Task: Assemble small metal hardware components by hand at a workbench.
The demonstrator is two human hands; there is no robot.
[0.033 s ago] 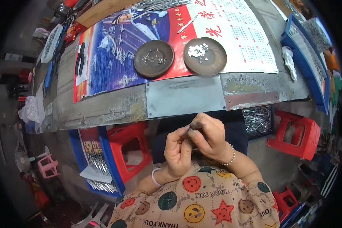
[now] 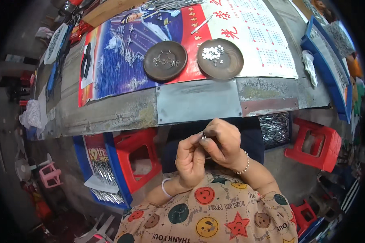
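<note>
Just below the table's front edge, my left hand (image 2: 189, 160) and my right hand (image 2: 226, 148) meet fingertip to fingertip. Thumbs and forefingers are pinched around a tiny dark-and-shiny part (image 2: 203, 137), too small and too covered to name. Both hands are closed, with fingers curled in. On the table beyond them, one round brown dish (image 2: 154, 73) holds small thin metal pieces. Right beside it, a second brown dish (image 2: 233, 67) contains small white round pieces and a few metal bits.
A grey metal plate (image 2: 198, 107) covers the table's front edge. Pliers (image 2: 86, 60) lie at left on a poster (image 2: 113, 87). Blue bins of metal rods (image 2: 127, 190) (image 2: 275, 128) stand below, near red stools (image 2: 140, 162) (image 2: 314, 143). A blue tray (image 2: 326, 60) sits at right.
Hardly anything differs. Both hands keep the same pinch, and the view has shifted very slightly.
</note>
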